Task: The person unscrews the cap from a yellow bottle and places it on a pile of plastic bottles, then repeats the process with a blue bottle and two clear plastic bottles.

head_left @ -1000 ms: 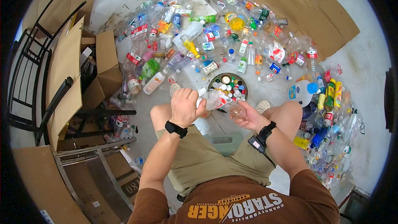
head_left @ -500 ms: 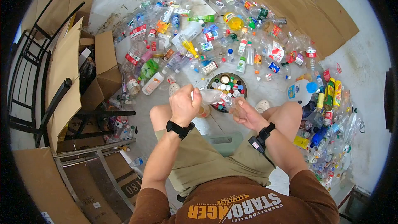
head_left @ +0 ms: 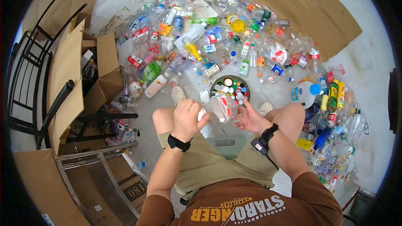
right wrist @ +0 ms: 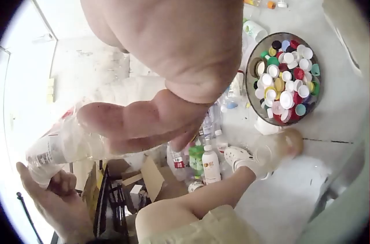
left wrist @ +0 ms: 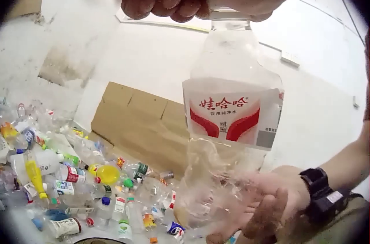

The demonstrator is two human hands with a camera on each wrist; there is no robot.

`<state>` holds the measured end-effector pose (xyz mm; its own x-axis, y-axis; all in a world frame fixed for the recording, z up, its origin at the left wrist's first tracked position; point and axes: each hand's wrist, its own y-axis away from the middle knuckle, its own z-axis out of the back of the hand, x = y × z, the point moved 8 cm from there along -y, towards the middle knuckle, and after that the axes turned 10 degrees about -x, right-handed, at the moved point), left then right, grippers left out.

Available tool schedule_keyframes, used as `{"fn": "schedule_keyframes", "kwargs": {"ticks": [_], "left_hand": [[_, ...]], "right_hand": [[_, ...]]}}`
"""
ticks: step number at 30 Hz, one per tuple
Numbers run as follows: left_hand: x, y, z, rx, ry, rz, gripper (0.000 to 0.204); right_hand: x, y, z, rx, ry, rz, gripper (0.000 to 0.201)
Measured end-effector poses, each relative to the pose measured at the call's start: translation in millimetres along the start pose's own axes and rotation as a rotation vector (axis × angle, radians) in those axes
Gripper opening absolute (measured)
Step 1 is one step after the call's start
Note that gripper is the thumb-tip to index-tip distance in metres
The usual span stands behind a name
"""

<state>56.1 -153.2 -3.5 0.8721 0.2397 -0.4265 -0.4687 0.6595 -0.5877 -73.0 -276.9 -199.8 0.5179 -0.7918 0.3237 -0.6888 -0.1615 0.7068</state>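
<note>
A: Location of the bottle [left wrist: 231, 114]?

B: In the air, between the two hands, with its printed label facing the left wrist view.

A: Condition of each grip?

B: Left hand [head_left: 188, 116]: fingers curled about the neck end, holding it. Right hand [head_left: 251, 119]: fingers extended and spread, wrapped round nothing. Whether it touches the bottle cannot be confirmed.

A: Long axis?

B: It runs from the left grip at the neck across toward the right hand. The lower body, clear and crumpled, lies on the right hand's side.

A: Nearer hand, then?

B: By end. The left is on the neck; the right is at or just beside the base. A white part [head_left: 202, 114] shows by the left thumb; whether it is a cap seated on the neck cannot be made out.

A: Surroundings?

B: In the head view, a bowl [right wrist: 251, 76] of mixed caps [right wrist: 287, 85] stands just beyond the bottle.

A: Assessment?

B: In my judgement, the neck-to-base line governs the move. Held at one end only, the base would probably swing unless the right hand steadied it.
</note>
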Motion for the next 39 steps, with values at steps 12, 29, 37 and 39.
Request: {"fn": "schedule_keyframes", "kwargs": {"ticks": [12,29,37,39], "left_hand": [[-15,15,3,-0.006,0.158,-0.076,0.034],[73,49,-9,0.239,0.006,0.684,0.039],[61,38,-5,0.152,0.106,0.665,0.029],[54,31,0,0.154,0.131,0.619,0.025]], "right_hand": [[-4,-13,9,0.075,-0.069,0.059,0.055],[41,13,-10,0.151,-0.12,0.55,0.064],[35,12,-15,0.186,-0.1,0.456,0.053],[28,12,-20,0.184,-0.105,0.291,0.052]]}}
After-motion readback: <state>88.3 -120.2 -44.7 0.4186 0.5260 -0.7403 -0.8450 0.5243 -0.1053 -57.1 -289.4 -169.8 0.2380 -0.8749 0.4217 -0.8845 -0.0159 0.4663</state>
